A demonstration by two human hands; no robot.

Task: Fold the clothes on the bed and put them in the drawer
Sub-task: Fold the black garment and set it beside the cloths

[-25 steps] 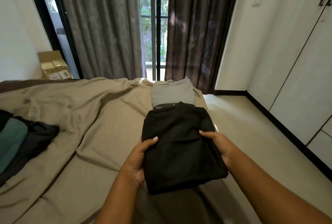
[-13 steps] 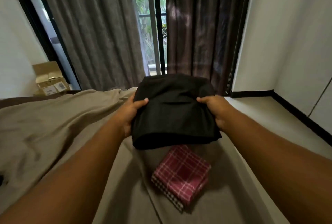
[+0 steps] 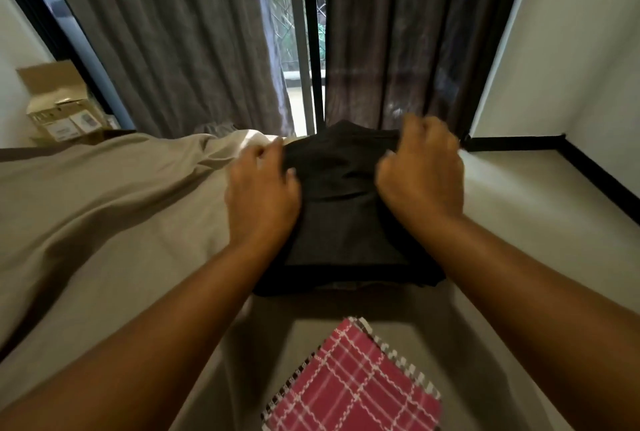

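Note:
A folded black garment (image 3: 339,223) lies at the far end of the bed (image 3: 104,205), near its right edge. My left hand (image 3: 259,191) rests against the garment's left side, fingers fairly straight and thumb on the fabric. My right hand (image 3: 422,171) is at the far right corner with its fingers curled into the cloth; it is motion-blurred. Nearer to me on the bed lies a folded red plaid cloth (image 3: 353,385), on top of a black-and-white checked piece. No drawer is in view.
Grey curtains (image 3: 173,32) and a barred window stand just beyond the bed's end. A cardboard box (image 3: 62,108) sits at the far left. Pale floor (image 3: 536,205) runs along the right of the bed to a white wall with a black skirting.
Both hands carried the black garment forward from above the plaid cloth and lowered it onto the far end of the bed. My left hand moved from gripping its edge to resting on it.

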